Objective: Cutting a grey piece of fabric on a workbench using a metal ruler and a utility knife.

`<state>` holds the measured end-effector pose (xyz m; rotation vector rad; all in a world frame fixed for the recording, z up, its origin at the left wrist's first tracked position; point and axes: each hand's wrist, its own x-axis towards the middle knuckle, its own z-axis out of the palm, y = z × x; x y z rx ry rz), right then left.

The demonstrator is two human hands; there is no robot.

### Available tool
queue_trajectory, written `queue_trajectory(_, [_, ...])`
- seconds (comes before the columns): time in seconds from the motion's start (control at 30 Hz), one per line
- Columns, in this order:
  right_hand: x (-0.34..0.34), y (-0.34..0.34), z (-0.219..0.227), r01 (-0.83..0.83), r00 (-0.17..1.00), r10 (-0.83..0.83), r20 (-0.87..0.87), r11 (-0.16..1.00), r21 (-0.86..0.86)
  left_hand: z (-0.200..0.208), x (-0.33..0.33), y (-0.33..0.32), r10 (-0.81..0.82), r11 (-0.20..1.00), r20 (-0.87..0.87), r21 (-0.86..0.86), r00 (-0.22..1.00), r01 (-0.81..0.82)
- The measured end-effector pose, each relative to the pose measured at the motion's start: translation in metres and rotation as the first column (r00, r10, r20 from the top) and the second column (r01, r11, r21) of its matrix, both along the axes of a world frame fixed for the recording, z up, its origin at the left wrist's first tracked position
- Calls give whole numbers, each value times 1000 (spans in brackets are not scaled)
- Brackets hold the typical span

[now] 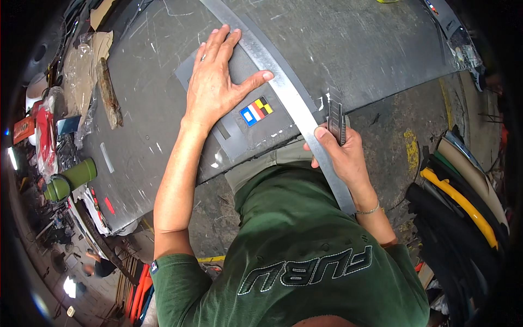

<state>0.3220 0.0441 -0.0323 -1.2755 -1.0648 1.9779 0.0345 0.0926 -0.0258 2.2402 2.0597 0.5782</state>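
Left hand (213, 83) fingers (226, 50) are spread nicely, just keep that thumb (253, 82) off the ruler (289, 94) edge. Right hand (347, 155)'s pinching ruler plus cutter (335, 123), so go steady.

A single wide fisheye camera, the left of a side-by-side pair on the person's head, looks steeply down past the green shirt (294, 218), large in the lower part, onto the left hand (212, 90), right hand (343, 150) and table (155, 60). It looks from near above, upright and unmirrored, taking in floor (389, 131) beyond the table and darkening toward its round rim.
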Motion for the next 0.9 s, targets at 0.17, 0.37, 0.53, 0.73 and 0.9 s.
queue_trajectory(0.17, [-1, 0, 2, 1, 1000, -1, 5, 1000, -1, 1, 2, 0, 8, 1000, 5, -11, 1000, -8])
queue_trajectory(0.37, [-1, -1, 0, 13, 1000, -13, 0, 1000, -11, 1, 1, 0, 9, 1000, 5, -12, 1000, -9])
queue_trajectory(0.53, [1, -1, 0, 0, 1000, 0, 1, 1000, -5, 5, 5, -1, 9, 1000, 31, -7, 999, -9])
queue_trajectory(0.73, [2, 0, 1, -4, 1000, 4, -2, 1000, 3, 5, 3, 0, -1, 1000, 11, 4, 1000, 1])
queue_trajectory(0.9, [1, 0, 2, 2, 1000, -2, 6, 999, -34, 16, -2, 3, -287, 957, 267, 109, 920, 267])
